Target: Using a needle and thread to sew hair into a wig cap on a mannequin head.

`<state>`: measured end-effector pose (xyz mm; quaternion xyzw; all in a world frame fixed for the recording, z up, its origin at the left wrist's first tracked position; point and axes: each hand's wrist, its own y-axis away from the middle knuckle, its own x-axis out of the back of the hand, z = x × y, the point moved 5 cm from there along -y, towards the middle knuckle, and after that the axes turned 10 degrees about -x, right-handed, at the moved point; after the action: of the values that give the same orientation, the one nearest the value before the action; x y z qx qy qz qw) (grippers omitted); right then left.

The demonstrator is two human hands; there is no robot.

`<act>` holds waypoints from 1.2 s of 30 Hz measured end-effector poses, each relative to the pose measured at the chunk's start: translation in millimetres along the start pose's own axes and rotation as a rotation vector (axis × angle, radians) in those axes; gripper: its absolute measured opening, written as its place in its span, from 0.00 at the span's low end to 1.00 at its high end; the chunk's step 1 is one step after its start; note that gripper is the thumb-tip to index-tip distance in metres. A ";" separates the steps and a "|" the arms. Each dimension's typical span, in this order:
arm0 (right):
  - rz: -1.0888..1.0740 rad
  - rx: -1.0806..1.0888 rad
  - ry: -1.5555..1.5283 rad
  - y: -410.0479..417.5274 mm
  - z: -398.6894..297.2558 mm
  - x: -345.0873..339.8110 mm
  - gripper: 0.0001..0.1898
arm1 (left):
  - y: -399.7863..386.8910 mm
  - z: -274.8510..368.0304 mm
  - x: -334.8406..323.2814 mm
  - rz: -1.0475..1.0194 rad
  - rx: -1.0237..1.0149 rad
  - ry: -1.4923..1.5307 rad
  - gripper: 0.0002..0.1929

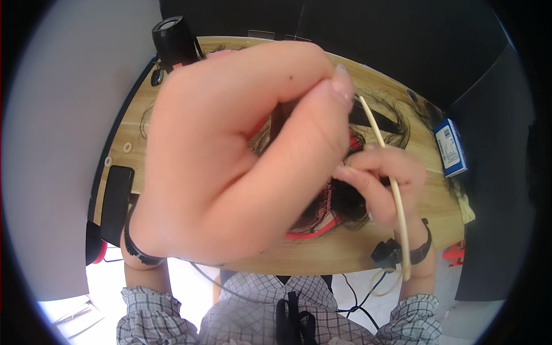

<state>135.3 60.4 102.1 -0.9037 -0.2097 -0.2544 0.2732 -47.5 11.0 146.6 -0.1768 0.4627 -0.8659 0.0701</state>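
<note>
My left hand (241, 155) is raised close to the camera, its thumb and index fingertips pressed together; nothing can be made out between them. Lower and to the right, my right hand (381, 185) is blurred, with its fingers pinched at dark hair (349, 198). A slender cream-coloured stick (396, 202) slants across the view in front of my right hand; its thin upper end lies near my left fingertips, and what holds it is unclear. Beneath my hands is a hairpiece with stitched reddish-brown rows (325, 200) and a red edge (312, 234), largely hidden by my left hand.
A black cylindrical speaker (174, 43) stands at the back left of the wooden table (297, 258). A black case (116, 200) and small pale rings (128, 147) lie left. A blue-and-white box (450, 148) is right. Loose hair strands spread behind my hands; cables (364, 304) hang below.
</note>
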 end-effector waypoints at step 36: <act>-0.263 0.065 0.135 9.5 21.3 9.0 0.42 | 66.4 7.1 -78.5 -1.183 -0.222 -0.160 0.09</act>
<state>154.6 68.1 88.2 -0.8399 -0.3155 -0.3414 0.2800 25.1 -9.5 76.4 -0.4747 0.3669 -0.6885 -0.4075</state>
